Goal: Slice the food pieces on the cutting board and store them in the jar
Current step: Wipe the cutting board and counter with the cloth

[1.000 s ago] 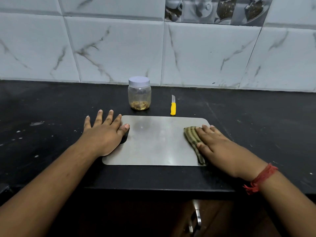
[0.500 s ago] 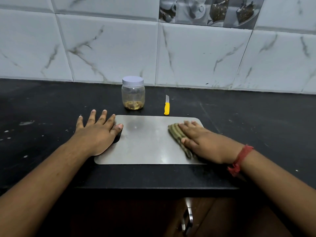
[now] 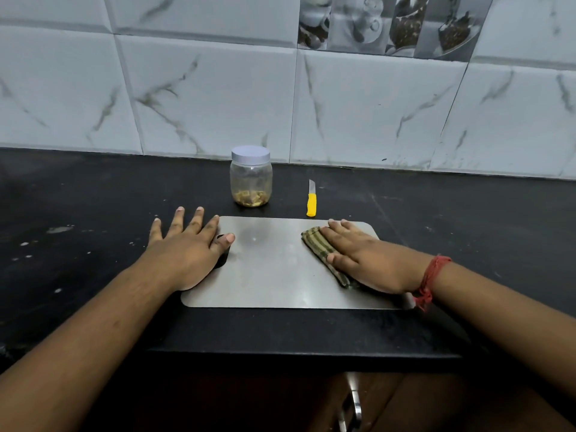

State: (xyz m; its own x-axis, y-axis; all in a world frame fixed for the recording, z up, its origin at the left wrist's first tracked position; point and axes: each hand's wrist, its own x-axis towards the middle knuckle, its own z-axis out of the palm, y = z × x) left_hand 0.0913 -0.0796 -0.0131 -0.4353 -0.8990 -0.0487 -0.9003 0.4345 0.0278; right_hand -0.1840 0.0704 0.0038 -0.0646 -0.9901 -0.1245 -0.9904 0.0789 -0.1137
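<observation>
Board (image 3: 274, 275) mid-frame, bare, could skid if left hand (image 3: 187, 254) flat on edge lifts while right hand (image 3: 361, 260), flat on cloth (image 3: 321, 247), wipes; lidded jar (image 3: 251, 176), knife (image 3: 311, 199) just above.

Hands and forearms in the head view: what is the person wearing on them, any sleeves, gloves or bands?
Both forearms are bare up to the frame edge: no sleeves and no gloves show. The left hand carries no ring, watch or band that can be seen. The right hand has a red thread band wound round its wrist, with a knotted loose end hanging below it. No rings show on its fingers.
</observation>
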